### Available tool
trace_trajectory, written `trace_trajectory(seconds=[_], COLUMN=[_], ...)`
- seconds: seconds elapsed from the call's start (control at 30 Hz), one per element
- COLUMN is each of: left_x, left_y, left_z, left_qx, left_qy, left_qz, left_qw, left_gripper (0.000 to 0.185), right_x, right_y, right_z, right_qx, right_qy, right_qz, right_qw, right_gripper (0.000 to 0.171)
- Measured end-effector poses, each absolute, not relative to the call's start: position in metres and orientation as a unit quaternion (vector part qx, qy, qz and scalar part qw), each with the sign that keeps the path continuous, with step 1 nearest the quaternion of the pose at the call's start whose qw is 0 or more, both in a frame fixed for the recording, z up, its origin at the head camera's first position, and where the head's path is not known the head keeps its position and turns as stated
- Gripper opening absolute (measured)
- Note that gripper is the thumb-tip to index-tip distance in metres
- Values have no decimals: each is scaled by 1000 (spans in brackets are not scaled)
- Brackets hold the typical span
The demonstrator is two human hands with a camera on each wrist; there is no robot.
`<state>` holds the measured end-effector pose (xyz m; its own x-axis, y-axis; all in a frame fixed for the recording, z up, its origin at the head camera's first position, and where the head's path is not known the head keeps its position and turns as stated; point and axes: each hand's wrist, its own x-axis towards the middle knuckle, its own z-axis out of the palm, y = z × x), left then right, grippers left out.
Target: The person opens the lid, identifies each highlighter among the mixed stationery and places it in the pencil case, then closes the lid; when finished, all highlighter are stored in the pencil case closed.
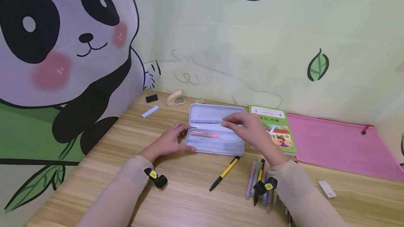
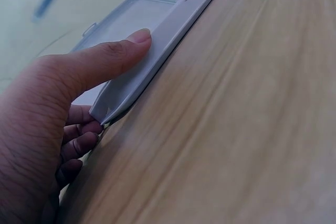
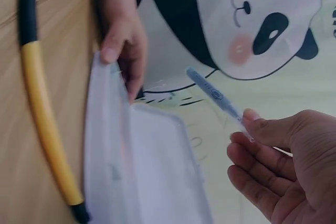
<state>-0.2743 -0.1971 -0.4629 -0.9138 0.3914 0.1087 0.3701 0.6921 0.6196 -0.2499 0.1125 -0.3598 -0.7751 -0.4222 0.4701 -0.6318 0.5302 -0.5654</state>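
Nearest to me on the pale wooden counter (image 1: 195, 206) lies a bundle of pastel highlighter pens (image 1: 257, 181), partly under the person's right sleeve, with a small white eraser (image 1: 327, 189) a little off to the right of it. Just beyond, a yellow and black pen (image 1: 224, 173) lies slanted on the wood, its upper end close to the front edge of an open, pale lilac plastic pencil case (image 1: 214, 146). The left hand (image 1: 170, 142) steadies that case at its left end: the wrist view shows the thumb (image 2: 113, 59) pressed flat along the case's front wall while the other fingers curl behind its corner, so this grip is grasping the case. A pink pen (image 1: 205, 135) lies inside the tray. Above the tray, in front of the raised lid (image 1: 217, 113), the right hand (image 1: 249, 129) pinches one end of a slim pale blue pen (image 3: 215, 94) between thumb and fingertips, holding it level over the case without touching it. To the right of the case lies a green picture book (image 1: 277, 129), and past that a flat pink zip pouch (image 1: 341, 144). Farther back, near the wall, sit a light blue strip (image 1: 150, 111), a black binder clip (image 1: 152, 98) and a beige stapler (image 1: 175, 98), under a painted panda mural (image 1: 60, 45).
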Motion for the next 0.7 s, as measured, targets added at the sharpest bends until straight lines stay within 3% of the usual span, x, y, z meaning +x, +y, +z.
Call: trace_trajectory(seconds=[0.4, 0.7], left_x=[-277, -275], left_y=[-196, -196], left_z=[-463, -461], left_qx=[214, 215], left_qy=[921, 921], left_qz=[324, 325], left_qw=[11, 12], left_gripper=[98, 96], right_x=[-265, -267], right_y=[101, 100], right_z=[-398, -415], right_qx=[310, 314], right_qy=[-877, -889], right_qz=[362, 332], right_qw=[60, 41], right_gripper=[10, 14])
